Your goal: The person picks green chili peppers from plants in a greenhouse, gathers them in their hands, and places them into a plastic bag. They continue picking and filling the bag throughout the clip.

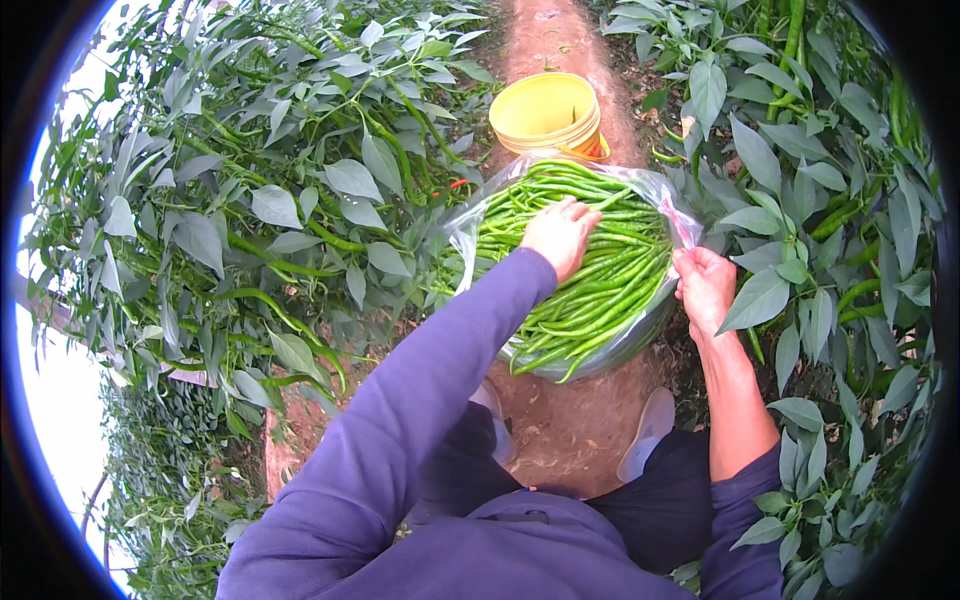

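A clear plastic bag (480,217) stands on the dirt path before me, filled with long green chili peppers (600,300). My left hand (562,234) lies on top of the peppers near the middle of the heap, palm down; its fingertips rest among them, and whether they grip any cannot be told. At the bag's right side, my right hand (703,281) pinches the gathered rim, which has a pink-red part. Just beyond the bag is a yellow plastic bucket (544,112), whose inner wall shows, with a small dark piece against it.
Leafy pepper plants (277,202) with hanging green peppers crowd the left side, and more plants (810,210) line the right. The reddish dirt path (555,37) runs between them. My feet stand on either side of it, behind the bag. Small red pieces lie left of the bag.
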### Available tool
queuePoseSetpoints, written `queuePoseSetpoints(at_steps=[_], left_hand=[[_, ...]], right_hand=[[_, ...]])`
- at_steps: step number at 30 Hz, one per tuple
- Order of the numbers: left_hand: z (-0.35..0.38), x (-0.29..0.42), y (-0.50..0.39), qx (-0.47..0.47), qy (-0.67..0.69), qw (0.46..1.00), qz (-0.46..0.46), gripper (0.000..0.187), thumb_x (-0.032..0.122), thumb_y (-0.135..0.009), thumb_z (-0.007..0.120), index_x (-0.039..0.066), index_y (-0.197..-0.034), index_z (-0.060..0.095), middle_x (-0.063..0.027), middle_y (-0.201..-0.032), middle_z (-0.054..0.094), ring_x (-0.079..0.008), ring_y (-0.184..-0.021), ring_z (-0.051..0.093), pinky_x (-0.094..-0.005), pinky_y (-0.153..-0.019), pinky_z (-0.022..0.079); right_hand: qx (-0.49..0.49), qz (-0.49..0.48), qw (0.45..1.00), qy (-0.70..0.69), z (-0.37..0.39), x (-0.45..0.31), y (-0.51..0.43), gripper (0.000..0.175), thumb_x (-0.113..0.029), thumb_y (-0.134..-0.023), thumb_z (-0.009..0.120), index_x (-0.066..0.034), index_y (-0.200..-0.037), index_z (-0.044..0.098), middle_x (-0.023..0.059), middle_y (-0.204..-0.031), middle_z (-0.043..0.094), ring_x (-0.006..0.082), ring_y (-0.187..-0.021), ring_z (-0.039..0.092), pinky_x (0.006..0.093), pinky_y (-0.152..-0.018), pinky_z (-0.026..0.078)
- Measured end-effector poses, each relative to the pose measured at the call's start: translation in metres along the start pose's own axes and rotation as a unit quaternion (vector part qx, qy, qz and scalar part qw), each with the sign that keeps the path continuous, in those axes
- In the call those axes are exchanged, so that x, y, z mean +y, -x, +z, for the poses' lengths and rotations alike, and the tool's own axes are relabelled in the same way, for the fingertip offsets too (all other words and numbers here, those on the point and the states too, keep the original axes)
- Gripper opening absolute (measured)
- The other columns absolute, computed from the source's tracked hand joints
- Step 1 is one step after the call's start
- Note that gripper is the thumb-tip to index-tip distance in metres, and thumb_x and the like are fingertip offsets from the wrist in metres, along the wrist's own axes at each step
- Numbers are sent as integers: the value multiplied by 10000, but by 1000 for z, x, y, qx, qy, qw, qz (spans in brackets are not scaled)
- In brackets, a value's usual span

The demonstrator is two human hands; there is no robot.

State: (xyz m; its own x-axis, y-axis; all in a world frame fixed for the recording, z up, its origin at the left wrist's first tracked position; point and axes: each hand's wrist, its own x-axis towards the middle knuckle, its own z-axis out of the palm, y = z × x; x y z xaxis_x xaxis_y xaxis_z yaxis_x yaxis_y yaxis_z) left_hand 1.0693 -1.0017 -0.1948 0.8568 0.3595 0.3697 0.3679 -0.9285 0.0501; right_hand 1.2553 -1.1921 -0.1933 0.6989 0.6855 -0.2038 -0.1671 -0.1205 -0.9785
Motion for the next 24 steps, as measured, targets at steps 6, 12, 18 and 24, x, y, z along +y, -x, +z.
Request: queuePoseSetpoints(at_steps=[6, 12, 18, 24], left_hand=[[11, -20, -19, -80, -98, 991, -37, 231, 208, -903, 704, 132, -1114, 759, -116, -1034, 680, -322, -1088, 659, -500, -1117, 437], [-8, 22, 7, -60, 12, 998, 24, 158, 254, -915, 732, 110, -974, 752, -109, -852, 635, -321, -872, 657, -488, -730, 534], [-3, 39, 30, -28, 43, 999, -19, 292, 283, -976, 691, 49, -1138, 758, -137, -1147, 688, -325, -1083, 644, -470, -891, 537], [-12, -32, -14, -134, -120, 977, -115, 349, 383, -998, 629, 63, -1040, 763, -154, -1019, 748, -351, -976, 714, -485, -895, 556]], right_hand=[[2, 6, 1000, -4, 1, -1, -2, 158, -153, -978, 712, 4, -957, 706, 6, -713, 660, 45, -520, 492, 239, -486, 409], [0, 1, 1000, -4, 3, -1, -1, 181, -168, -981, 710, -14, -885, 710, -6, -700, 652, 41, -517, 492, 237, -487, 421], [-4, 12, 1000, -11, 2, -4, 0, 174, -160, -983, 706, -10, -894, 713, -2, -710, 659, 41, -518, 494, 236, -487, 418], [-1, 6, 1000, 6, 3, -5, 1, 179, -163, -983, 709, 0, -909, 716, 3, -711, 661, 41, -516, 498, 232, -484, 422]])
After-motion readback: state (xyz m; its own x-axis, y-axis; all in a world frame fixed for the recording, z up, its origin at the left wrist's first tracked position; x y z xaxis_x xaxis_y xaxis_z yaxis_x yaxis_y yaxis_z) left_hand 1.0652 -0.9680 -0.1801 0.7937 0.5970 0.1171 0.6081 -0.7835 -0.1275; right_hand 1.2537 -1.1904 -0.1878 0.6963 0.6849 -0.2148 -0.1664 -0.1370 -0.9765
